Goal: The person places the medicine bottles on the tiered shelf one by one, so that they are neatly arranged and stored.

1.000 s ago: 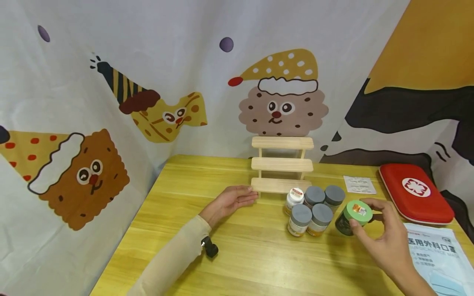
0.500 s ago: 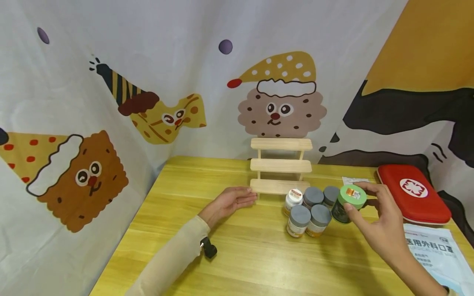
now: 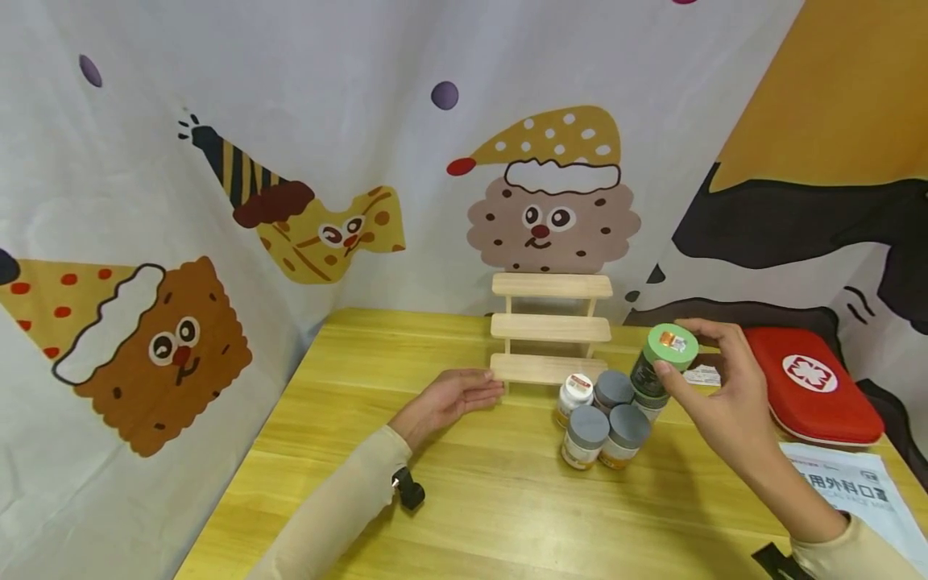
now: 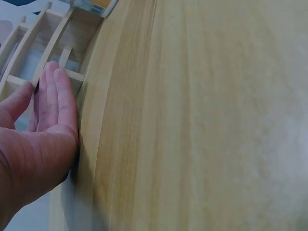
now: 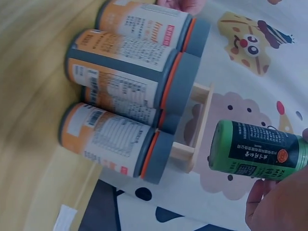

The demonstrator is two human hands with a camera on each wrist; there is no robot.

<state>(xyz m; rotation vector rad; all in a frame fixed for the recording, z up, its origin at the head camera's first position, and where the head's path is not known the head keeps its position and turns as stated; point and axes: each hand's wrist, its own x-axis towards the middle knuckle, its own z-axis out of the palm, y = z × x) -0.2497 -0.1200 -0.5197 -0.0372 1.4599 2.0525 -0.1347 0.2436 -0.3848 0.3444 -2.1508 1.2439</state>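
A pale cloth backdrop [image 3: 362,121], printed with cartoon biscuits in party hats, hangs behind and to the left of everything. Below it spreads the yellow wood-grained bench [image 3: 471,499], its far edge close to the cloth. A wooden stand [image 3: 551,327] with three narrow tiers is set near that far edge, right of its middle, the tiers rising toward the back. A red zip case [image 3: 808,374] with a white cross emblem lies by the far right corner, and a white and blue mask packet [image 3: 863,483] lies flat along the right edge, nearer the person. The right hand [image 3: 732,395] grips a green-lidded jar [image 3: 656,366] between thumb and fingers, lifted off the bench and roughly upright, above the rear right of the clustered jars and to the right of the stand. The left hand [image 3: 449,401] is held open with fingers extended, gripping nothing; its fingertips reach the left end of the lowest tier and seem to touch it. Four grey-lidded jars [image 3: 587,435] with white and orange labels stand upright in a tight group just in front of the stand's right side. A white-capped bottle [image 3: 575,396] stands at the group's rear left. A small printed slip [image 3: 703,375], partly hidden behind the right hand, lies between the jars and the case.
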